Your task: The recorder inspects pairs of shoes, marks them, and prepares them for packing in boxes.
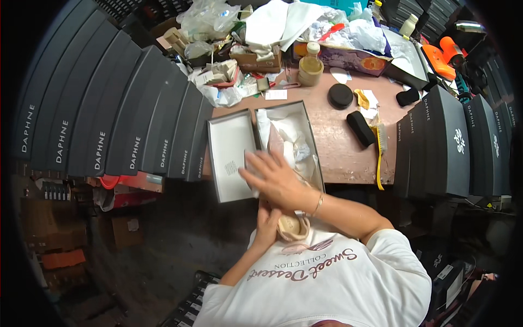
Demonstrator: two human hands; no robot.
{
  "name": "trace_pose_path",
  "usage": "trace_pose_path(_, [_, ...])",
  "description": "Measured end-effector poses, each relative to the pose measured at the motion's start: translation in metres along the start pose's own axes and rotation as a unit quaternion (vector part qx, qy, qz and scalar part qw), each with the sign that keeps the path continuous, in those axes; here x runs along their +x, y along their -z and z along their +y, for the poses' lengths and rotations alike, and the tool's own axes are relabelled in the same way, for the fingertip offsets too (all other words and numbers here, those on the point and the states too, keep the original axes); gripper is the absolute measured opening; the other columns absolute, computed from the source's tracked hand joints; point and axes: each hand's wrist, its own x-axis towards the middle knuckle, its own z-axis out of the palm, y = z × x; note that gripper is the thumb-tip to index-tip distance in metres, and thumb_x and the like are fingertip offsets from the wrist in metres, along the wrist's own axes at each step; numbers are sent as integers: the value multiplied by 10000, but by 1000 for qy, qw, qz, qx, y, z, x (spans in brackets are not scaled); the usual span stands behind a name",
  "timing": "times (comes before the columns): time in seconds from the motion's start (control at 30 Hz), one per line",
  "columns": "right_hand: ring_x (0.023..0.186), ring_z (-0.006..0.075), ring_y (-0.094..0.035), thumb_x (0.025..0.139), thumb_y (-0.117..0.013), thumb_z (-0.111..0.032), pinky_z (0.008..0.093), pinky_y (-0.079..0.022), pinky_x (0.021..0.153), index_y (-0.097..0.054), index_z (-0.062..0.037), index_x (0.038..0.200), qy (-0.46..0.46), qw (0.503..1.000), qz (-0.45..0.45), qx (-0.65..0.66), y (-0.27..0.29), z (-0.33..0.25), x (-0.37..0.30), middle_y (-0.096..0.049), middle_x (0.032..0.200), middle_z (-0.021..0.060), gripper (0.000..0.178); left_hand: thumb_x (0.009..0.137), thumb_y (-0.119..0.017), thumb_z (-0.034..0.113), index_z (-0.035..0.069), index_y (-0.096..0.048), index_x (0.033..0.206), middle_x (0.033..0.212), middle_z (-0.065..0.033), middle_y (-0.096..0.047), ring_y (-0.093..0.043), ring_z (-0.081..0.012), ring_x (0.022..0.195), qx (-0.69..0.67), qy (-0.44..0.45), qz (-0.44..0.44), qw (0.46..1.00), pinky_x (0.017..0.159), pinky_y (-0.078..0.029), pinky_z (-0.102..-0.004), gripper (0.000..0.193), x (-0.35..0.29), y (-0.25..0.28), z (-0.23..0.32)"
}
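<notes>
- The left hand [266,228] is closed on a beige shoe [293,228]; the right hand [280,180] is spread and blurred just beyond, and I can't tell whether the 2 touch.
- The shoe sits just before the white shirt [348,286]; I judge it light, soft-sided and easily creased, best held around the heel.
- Its opening shows near the shirt; the toe is hidden, so I can only judge the long axis runs away from the body.
- Farther out I see 1 open box [312,143] and 1 shallow lid [231,139].
</notes>
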Motion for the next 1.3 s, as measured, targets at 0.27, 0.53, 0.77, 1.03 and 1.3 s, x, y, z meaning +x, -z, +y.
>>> trace_pose_path(0.27, [1294,295,-392,765,-606,-169,535,-269,1066,-486,-172,1327,-11,999,-30,1,-21,11,1,-423,1383,148,574,908,-512,47,-15,-262,1369,1295,-127,-437,-474,-174,1147,-13,31,-19,999,979,-396,-307,528,-1,1,-5])
trace_pose_path(0.53, [1186,322,-502,733,-730,-193,518,-255,1091,-527,-62,1223,-139,956,-240,99,11,77,-9,-587,1195,154,547,906,-566,63,-3,-370,1264,1113,-117,-558,-581,-141,960,-47,36,50,997,814,-497,-282,414,0,11,4])
trace_pose_path(0.77, [883,238,-578,761,-580,-86,484,-308,994,-609,-88,1020,-107,956,-223,-158,-19,101,-36,-617,892,50,261,889,-577,70,10,-378,1267,1086,-106,-573,-601,-151,916,-71,44,32,996,776,-513,-281,431,4,11,8])
trace_pose_path(1.03, [898,257,-578,782,-607,-144,599,-209,1070,-578,-75,1099,-109,962,-164,-187,-54,106,-53,-590,819,85,325,893,-591,87,16,-385,1269,1082,-100,-574,-587,-133,937,-66,70,7,995,794,-499,-279,434,10,6,2])
trace_pose_path(1.3, [1003,184,-605,887,-617,-71,322,-527,839,-444,-65,1290,-306,693,-63,650,22,85,-42,-625,1023,68,438,902,-572,91,10,-372,1259,1064,-118,-588,-614,-158,894,-54,60,33,996,786,-511,-296,418,12,8,5])
